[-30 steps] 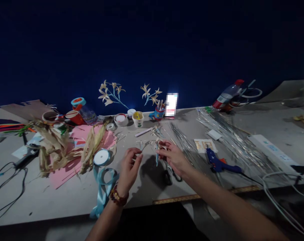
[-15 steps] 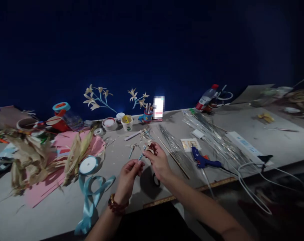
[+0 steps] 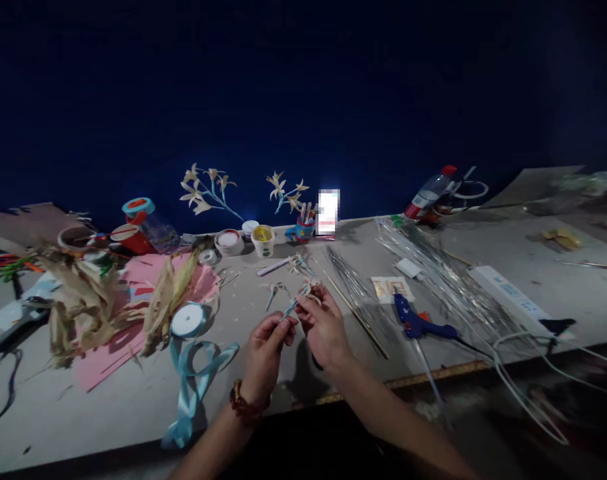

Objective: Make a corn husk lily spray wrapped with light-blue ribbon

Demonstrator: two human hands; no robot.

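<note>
Between my two hands is a small artificial flower [image 3: 291,308] with pale petals and a light-blue wrapped stem. My left hand [image 3: 269,337] pinches the lower end of the stem. My right hand [image 3: 323,321] is closed on it near the petals, and its fingers cover part of the bloom. Just beyond the hands, another small flower with a blue stem [image 3: 270,297] lies on the table, and a few more blooms [image 3: 299,263] lie behind it. Left of my hands sits a roll of light-blue ribbon [image 3: 188,320], its loose end [image 3: 184,393] trailing toward the table's front edge.
Dried corn husks [image 3: 78,303] lie over pink sheets [image 3: 103,357] at left. Finished flower sprays [image 3: 208,190] stand at the back near small tubs [image 3: 262,241]. To the right are wires [image 3: 356,283], a blue glue gun [image 3: 418,323], a power strip [image 3: 508,297] and a bottle [image 3: 431,193].
The whole scene has shifted slightly right in view as the head turned. Both hands stay on the flower, with the right fingers a little changed around the stem near the petals.
</note>
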